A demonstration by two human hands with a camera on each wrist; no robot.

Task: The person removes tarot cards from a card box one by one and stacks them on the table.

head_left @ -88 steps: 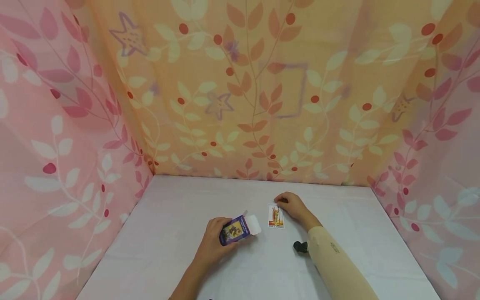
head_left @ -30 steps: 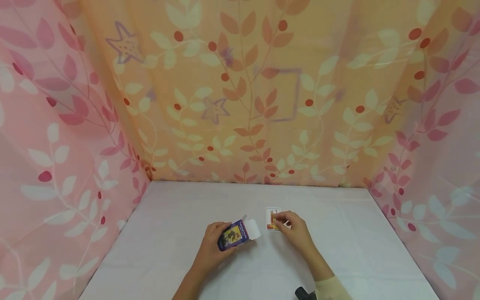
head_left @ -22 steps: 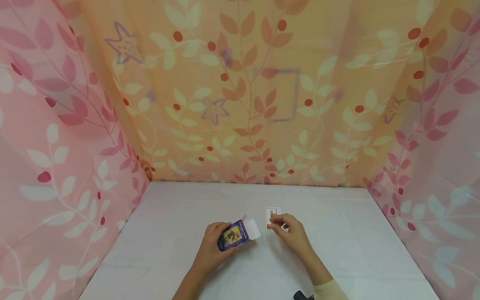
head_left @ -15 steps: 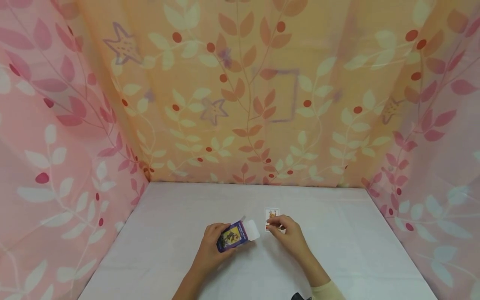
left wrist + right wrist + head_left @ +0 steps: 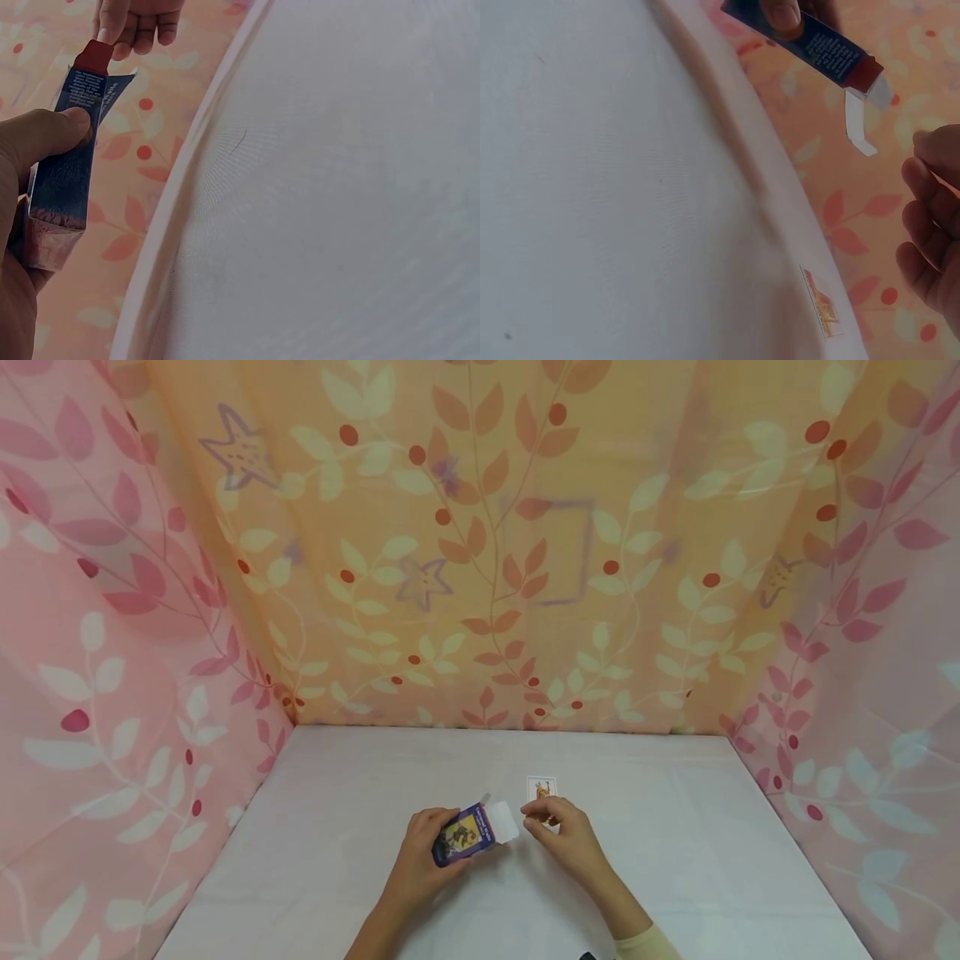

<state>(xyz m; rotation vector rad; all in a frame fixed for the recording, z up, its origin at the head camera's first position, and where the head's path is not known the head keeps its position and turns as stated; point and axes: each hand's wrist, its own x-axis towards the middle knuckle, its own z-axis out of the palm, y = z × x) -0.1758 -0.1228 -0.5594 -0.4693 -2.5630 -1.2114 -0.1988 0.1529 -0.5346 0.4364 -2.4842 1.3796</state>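
Observation:
My left hand [image 5: 416, 860] grips a purple tarot card box [image 5: 463, 835] with a yellow picture on its front. Its white end flap [image 5: 502, 822] stands open, facing right. Flat on the table behind my right hand [image 5: 566, 843] lies a single picture card [image 5: 540, 787], its lower part hidden by the fingers in the head view. That hand hovers just right of the flap, fingers loosely bent. In the right wrist view its fingers [image 5: 926, 225] show nothing between them, and the box [image 5: 825, 56] shows a dark blue side, a red end and white flaps.
A white cloth covers the table [image 5: 660, 810]. Patterned curtains stand behind it [image 5: 420, 635] and along both sides. A small black object [image 5: 587, 956] shows at the bottom edge beside the right sleeve [image 5: 648, 943].
My right hand has moved from the card's top edge down and left to beside the box's flap. The card stays on the table; the left hand keeps holding the box.

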